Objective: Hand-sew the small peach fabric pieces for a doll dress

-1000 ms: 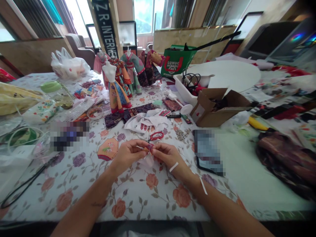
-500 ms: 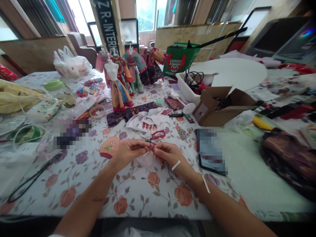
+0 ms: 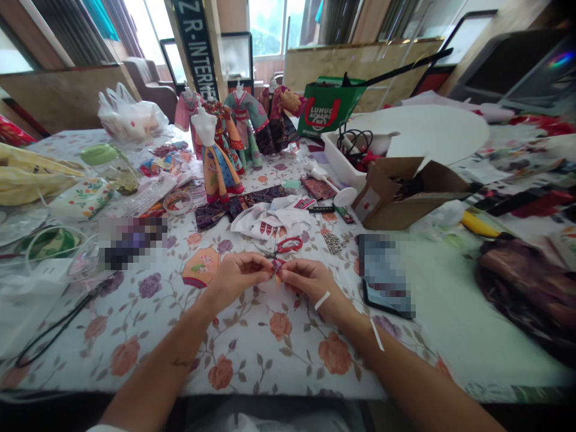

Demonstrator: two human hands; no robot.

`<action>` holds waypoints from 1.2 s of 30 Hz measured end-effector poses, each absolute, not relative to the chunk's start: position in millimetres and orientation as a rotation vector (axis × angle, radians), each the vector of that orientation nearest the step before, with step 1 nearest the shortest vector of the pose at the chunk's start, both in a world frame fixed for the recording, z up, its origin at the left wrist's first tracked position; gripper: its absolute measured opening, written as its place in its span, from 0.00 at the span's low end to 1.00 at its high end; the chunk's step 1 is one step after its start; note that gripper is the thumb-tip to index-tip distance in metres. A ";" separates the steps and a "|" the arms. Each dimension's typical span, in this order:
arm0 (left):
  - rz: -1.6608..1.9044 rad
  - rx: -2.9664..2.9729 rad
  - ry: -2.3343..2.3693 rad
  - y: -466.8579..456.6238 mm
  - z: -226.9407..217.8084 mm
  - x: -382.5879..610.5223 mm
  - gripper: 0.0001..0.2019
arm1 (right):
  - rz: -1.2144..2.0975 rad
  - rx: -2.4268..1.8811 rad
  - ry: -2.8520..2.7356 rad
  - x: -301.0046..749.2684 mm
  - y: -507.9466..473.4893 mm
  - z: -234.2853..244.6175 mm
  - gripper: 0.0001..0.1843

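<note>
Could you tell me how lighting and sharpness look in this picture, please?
Head view: windows blown out white; edges bent and smeared, dark fabric soft; two pixelated patches; left hand, right hand and small cloth piece between them evenly lit, sharp.

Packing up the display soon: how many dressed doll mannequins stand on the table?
5. One in an orange-and-blue skirt stands in front; behind it, left to right: a pink one, a red-patterned one, a teal one, a dark purple one. Others may be hidden behind.
</note>
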State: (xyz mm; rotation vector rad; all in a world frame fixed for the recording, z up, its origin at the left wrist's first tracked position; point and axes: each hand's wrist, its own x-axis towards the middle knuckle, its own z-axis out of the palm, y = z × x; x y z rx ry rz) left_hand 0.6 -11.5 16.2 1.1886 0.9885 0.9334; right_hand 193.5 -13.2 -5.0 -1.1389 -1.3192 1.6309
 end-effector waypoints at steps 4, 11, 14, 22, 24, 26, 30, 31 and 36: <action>0.949 1.170 0.966 -11.4 15.5 0.8 0.09 | 1.633 -1.156 -1.329 193.4 -12.9 -6.7 0.16; 0.960 1.236 0.982 -11.4 14.6 0.8 0.10 | 1.615 -1.168 -1.304 192.2 -13.6 -6.4 0.16; 0.973 1.243 0.968 -11.2 12.8 1.0 0.09 | 1.605 -1.165 -1.303 191.7 -13.6 -6.8 0.17; 0.963 1.296 0.966 -11.2 12.4 1.7 0.08 | 1.610 -1.164 -1.305 191.4 -13.1 -7.4 0.16; 0.958 1.314 0.963 -11.3 12.4 1.7 0.08 | 1.608 -1.166 -1.299 191.1 -13.1 -7.4 0.16; 0.957 1.313 0.963 -11.4 12.7 1.8 0.09 | 1.607 -1.176 -1.292 190.9 -13.1 -7.1 0.16; 0.953 1.291 0.980 -11.3 13.8 2.0 0.09 | 1.585 -1.181 -1.301 191.0 -13.0 -7.2 0.15; 0.950 1.291 0.981 -11.3 13.9 2.0 0.09 | 1.578 -1.181 -1.309 191.0 -13.0 -7.6 0.15; 0.951 1.312 0.981 -11.4 12.4 2.1 0.10 | 1.552 -1.189 -1.320 190.4 -13.4 -8.4 0.14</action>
